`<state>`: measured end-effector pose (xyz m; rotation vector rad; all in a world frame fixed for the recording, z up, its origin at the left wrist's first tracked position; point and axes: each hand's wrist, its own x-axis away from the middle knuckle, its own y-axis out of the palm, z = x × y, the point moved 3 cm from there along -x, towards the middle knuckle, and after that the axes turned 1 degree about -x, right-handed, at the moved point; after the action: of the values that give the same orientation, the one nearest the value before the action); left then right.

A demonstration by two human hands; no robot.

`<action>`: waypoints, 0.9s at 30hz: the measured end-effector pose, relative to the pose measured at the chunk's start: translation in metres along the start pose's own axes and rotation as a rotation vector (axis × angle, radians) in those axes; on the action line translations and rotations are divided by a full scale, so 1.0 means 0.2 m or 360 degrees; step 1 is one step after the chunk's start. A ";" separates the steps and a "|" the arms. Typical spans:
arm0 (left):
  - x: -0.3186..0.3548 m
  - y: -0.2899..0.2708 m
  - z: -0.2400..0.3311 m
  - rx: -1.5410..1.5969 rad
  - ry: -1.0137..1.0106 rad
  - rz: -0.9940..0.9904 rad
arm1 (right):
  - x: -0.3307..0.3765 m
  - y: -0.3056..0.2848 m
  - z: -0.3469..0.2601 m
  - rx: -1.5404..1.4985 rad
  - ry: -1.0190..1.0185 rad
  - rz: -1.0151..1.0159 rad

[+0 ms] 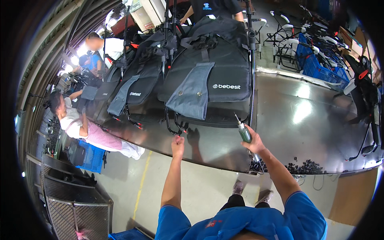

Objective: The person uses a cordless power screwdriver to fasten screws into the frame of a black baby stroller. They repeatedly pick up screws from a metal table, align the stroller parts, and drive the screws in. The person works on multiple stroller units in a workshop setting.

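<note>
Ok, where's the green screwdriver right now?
The green screwdriver is right of centre in the head view, held in the right hand over the metal table.

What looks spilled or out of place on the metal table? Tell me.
The small black parts along the near edge of the metal table, right of centre, stand out: they lie loose in a scattered heap, as if spilled, though they may be kept there deliberately.
</note>
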<state>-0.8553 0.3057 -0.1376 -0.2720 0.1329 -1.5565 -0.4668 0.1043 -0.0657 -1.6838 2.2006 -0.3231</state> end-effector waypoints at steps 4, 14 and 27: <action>-0.18 0.05 0.06 -0.0294 0.0262 0.0335 | 0.12 -0.03 -0.03 -0.0532 0.0034 0.0000; 0.41 0.17 0.10 0.0306 0.0312 0.0037 | 0.90 -0.26 -0.15 -0.0567 -0.0012 0.0202; 1.73 0.66 1.14 0.0343 0.0558 -0.0720 | 1.85 -1.35 -0.42 -0.0696 -0.0369 0.1191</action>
<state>-0.6633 -0.0197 0.0790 0.1565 0.1843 -2.0423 -0.3487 -0.3269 0.0643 -0.8693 2.6260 0.5466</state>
